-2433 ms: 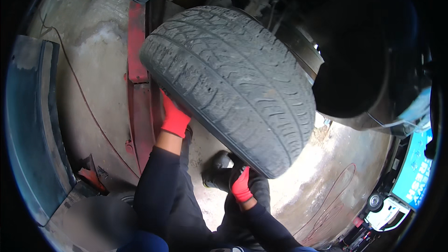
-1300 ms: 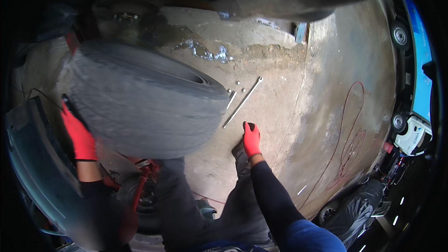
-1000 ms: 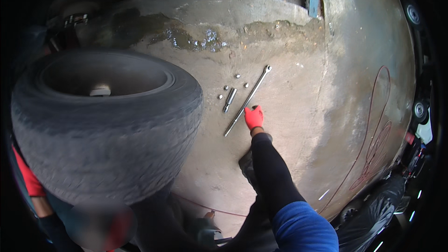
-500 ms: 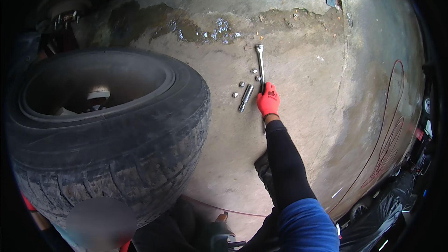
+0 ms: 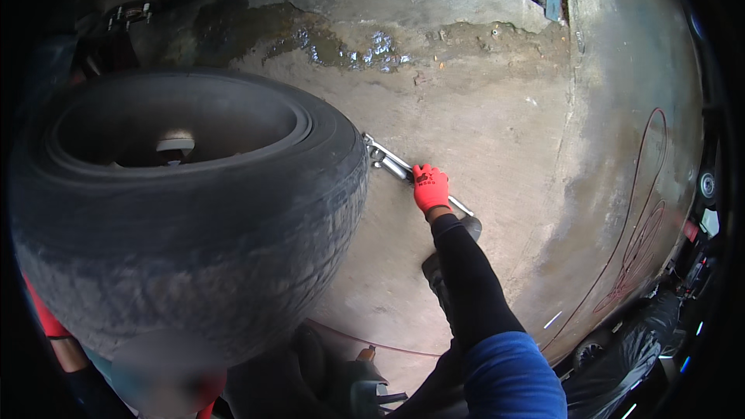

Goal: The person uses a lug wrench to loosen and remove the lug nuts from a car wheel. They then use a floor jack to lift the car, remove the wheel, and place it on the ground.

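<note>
My right hand [image 5: 431, 188], in a red glove, is closed around the grip of a long silver socket wrench [image 5: 401, 165]. The wrench lies slantwise low over the concrete, its head close to the tyre and its rear end sticking out past my hand. Small silver pieces [image 5: 375, 160], seemingly wheel nuts and a socket, are bunched between wrench and tyre, partly hidden. A large, dirty wheel with a black tyre [image 5: 186, 264] stands to my left. At the far left edge my left hand [image 5: 45, 312], also red-gloved, is beside the tyre; its fingers are hidden.
A dark shoe [image 5: 470, 226] is beside the wrench's rear end. A thin red hose [image 5: 632, 256] lies coiled on the right. Beyond the wheel is a wet patch [image 5: 341, 46]; a hub with studs [image 5: 128, 14] is at the far left. Black plastic sheeting [image 5: 628, 368] lies lower right.
My right hand has swung the wrench from pointing away to slanting left toward the tyre. The socket and nuts, spread out before, now appear bunched near the tyre. The tyre looks shifted slightly right.
</note>
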The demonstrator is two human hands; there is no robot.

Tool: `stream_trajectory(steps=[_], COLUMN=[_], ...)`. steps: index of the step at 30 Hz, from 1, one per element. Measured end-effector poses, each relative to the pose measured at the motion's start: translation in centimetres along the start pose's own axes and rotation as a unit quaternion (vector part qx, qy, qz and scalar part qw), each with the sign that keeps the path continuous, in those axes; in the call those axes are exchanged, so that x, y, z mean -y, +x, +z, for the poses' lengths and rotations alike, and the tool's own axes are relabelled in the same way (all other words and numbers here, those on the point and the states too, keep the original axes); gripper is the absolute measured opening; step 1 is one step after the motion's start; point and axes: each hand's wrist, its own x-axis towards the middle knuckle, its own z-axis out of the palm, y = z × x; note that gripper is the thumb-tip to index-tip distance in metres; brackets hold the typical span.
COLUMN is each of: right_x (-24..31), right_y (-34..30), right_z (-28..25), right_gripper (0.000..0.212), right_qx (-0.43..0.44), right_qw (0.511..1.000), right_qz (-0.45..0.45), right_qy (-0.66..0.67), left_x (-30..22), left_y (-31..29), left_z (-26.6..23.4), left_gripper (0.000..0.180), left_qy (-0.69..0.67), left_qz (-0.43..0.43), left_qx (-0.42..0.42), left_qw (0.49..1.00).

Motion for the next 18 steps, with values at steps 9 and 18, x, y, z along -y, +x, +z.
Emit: stream_trajectory(steps=[9, 18], right_x=[13.1, 25.1], right_y=[-24.3, -29.9], right_z=[-23.6, -32.0], right_gripper=[0.061, 0.073], right_qx=[-0.24, -0.202], right_qw=[0.82, 0.867], right_qz=[0.024, -0.028], right_qy=[0.519, 0.456], left_x=[-2.6, -1.2], left_y=[-5.3, -0.2], left_z=[3.2, 4.8], left_gripper=[0.066, 0.063], left_qy=[-0.074, 0.13], left_qz=[-0.045, 0.187], left_qx=[0.007, 0.074], left_qw=[0.996, 0.971])
